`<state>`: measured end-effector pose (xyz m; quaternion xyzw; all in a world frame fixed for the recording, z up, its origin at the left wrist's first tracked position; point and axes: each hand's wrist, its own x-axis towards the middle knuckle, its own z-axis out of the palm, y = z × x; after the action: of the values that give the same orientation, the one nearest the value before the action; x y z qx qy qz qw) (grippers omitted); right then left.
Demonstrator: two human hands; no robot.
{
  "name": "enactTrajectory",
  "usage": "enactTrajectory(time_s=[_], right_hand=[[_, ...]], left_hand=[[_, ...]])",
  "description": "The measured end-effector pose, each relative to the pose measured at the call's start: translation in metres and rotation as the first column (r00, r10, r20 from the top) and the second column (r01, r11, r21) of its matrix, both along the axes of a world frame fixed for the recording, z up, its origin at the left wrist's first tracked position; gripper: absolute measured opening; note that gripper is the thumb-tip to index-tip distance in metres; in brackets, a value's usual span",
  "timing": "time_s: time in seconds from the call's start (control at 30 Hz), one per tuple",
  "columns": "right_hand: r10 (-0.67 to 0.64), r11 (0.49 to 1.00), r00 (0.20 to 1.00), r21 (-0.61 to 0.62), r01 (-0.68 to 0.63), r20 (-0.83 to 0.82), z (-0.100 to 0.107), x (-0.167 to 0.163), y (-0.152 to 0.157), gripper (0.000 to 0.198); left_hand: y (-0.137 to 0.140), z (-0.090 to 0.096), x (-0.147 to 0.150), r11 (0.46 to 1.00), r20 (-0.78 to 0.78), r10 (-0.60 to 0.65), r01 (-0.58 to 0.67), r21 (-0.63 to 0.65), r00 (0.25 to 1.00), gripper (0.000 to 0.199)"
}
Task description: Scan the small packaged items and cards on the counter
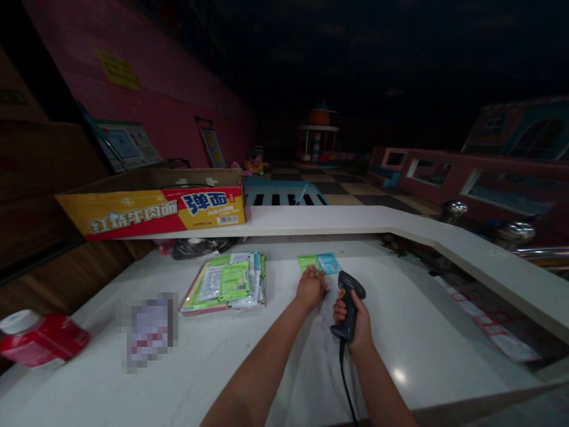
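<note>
My right hand [361, 323] is wrapped round the grip of a black barcode scanner [351, 305], whose cord hangs down toward the table's front edge. The scanner's head tilts toward a green and blue packet on the white tabletop. On that packet's green half [308, 261] rests my left hand [312, 287], palm down with its fingers stretched over the lower edge. The packet's blue half [328, 263] lies uncovered beside my fingers. To the left is a stack of flat plastic packets [226, 281], with green ones on top.
A yellow and red cardboard box [164, 207] sits on the raised white ledge [311, 219] behind the table. A red bottle with a white cap [42, 338] lies at the far left, near a blurred-out item [149, 332]. Papers [489, 323] lie under the ledge at right.
</note>
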<state>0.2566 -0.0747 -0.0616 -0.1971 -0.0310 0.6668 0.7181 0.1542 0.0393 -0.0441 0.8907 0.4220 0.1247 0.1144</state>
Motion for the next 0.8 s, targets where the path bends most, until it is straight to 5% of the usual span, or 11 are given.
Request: enactTrajectory(time_s=[0.13,0.3,0.37,0.57,0.8], right_hand=[[-0.005,1.0,1.0,-0.003,0.005,0.02,-0.002,0.0,-0.004,0.031],[-0.007,1.0,0.999,-0.009,0.007,0.048,-0.004,0.0,-0.008,0.034],[-0.008,1.0,0.999,-0.013,0.008,0.043,-0.005,0.0,-0.009,0.036],[-0.006,1.0,0.997,0.0,0.006,0.077,-0.007,0.001,-0.013,0.034],[-0.015,1.0,0.999,-0.012,0.016,0.033,-0.005,0.0,-0.015,0.033]], left_hand=[[-0.012,0.02,-0.032,0.995,0.073,0.04,-0.047,0.093,0.996,0.04],[-0.024,0.05,-0.097,0.944,0.138,0.24,-0.264,0.199,0.961,0.033],[-0.028,0.06,-0.126,0.874,0.15,0.385,-0.412,0.256,0.911,0.033],[-0.036,0.07,-0.185,0.539,0.18,0.772,-0.777,0.324,0.61,0.056],[-0.032,0.061,-0.195,0.489,0.147,0.822,-0.815,0.312,0.55,0.051]])
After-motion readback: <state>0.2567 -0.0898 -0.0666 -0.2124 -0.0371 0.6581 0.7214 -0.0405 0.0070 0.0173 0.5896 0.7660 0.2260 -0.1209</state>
